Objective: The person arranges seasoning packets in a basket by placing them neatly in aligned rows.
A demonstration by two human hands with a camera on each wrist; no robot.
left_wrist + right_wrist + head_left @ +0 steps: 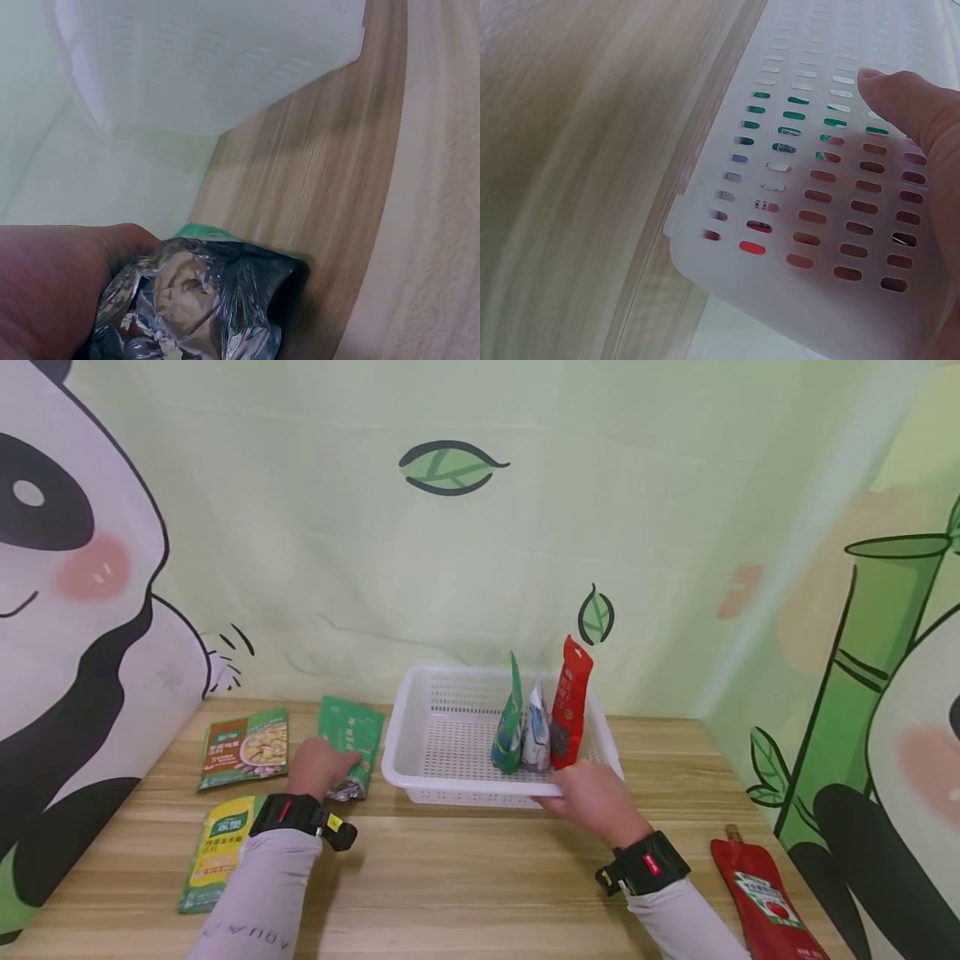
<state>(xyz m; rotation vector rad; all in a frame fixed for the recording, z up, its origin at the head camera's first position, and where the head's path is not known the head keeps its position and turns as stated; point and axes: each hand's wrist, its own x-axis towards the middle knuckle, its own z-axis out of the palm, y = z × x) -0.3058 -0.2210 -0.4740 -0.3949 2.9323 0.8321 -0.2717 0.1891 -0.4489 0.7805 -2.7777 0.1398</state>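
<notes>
My left hand (318, 766) grips a green pouch (352, 727) beside the left end of a white plastic basket (450, 783). In the left wrist view, the pouch's shiny, crinkled base (195, 292) faces the camera. My right hand (592, 797) holds the basket's front rim near its right corner. The right wrist view shows the thumb (900, 97) lying against the perforated wall; the other fingers are hidden. Upright in the basket's right part stand a green packet (510, 735), a white-and-blue packet (536, 735) and a red packet (572, 702).
Left on the wooden table (450, 885) lie a brown-and-green food packet (243, 747) and a yellow-and-green packet (217, 852), the latter partly under my left forearm. A red spouted ketchup pouch (761, 893) lies at the right. A panda-print cloth (337, 527) hangs behind.
</notes>
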